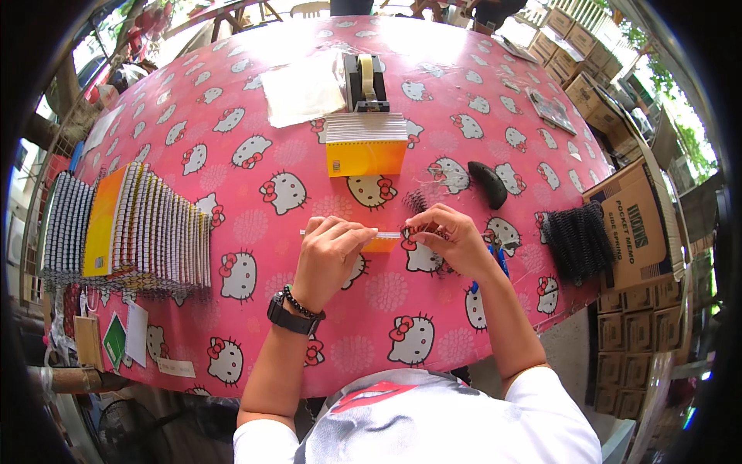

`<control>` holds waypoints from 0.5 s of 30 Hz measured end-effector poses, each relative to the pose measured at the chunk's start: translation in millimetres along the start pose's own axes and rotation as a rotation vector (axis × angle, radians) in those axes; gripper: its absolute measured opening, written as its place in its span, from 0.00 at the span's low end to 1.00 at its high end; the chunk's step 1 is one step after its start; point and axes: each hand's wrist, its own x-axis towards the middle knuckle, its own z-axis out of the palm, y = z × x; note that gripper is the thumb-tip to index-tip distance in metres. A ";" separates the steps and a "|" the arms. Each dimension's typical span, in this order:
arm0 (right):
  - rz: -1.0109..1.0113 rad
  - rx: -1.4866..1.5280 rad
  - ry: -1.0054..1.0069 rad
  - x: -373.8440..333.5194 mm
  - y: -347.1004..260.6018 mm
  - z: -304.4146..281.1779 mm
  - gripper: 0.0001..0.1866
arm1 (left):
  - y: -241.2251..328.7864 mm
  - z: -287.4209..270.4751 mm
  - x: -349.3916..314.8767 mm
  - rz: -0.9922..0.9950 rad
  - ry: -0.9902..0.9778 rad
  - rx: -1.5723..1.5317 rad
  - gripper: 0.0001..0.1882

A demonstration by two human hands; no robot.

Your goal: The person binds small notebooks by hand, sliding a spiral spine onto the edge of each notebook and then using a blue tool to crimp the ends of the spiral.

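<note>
My left hand [332, 251], with a dark watch and beads at its wrist, is closed on a small notepad [380, 245] with an orange cover, its white page edge facing up. At the pad's right end, my right hand [450, 238] has thumb and finger pinched together. A black spiral binding coil [415, 203] shows just beyond these fingers, and more dark coil shows below them; whether the pinch holds the coil is hard to make out. Farther off stands a stack of yellow-orange notepads [365, 158]. Blue-handled pliers [498, 257] lie beside my right wrist.
Spiral-bound notepads [158, 228] are piled at the left. On the right, a heap of black coils [576, 243] lies against a cardboard box [641, 224]. A tape dispenser [368, 83], clear plastic sheets [303, 89] and a rounded black object [488, 185] rest on the pink patterned tablecloth [386, 290].
</note>
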 end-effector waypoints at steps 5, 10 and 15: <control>-0.064 -0.044 -0.053 3.2 5.9 -0.7 0.11 | -0.8 0.2 0.4 0.011 0.033 -0.011 0.08; -0.057 0.001 -0.164 7.1 12.4 -4.8 0.09 | 0.0 -1.1 0.4 -0.004 0.017 -0.011 0.07; -0.138 -0.013 -0.162 9.8 16.7 -4.2 0.08 | 1.5 -0.4 0.1 -0.039 -0.003 0.004 0.09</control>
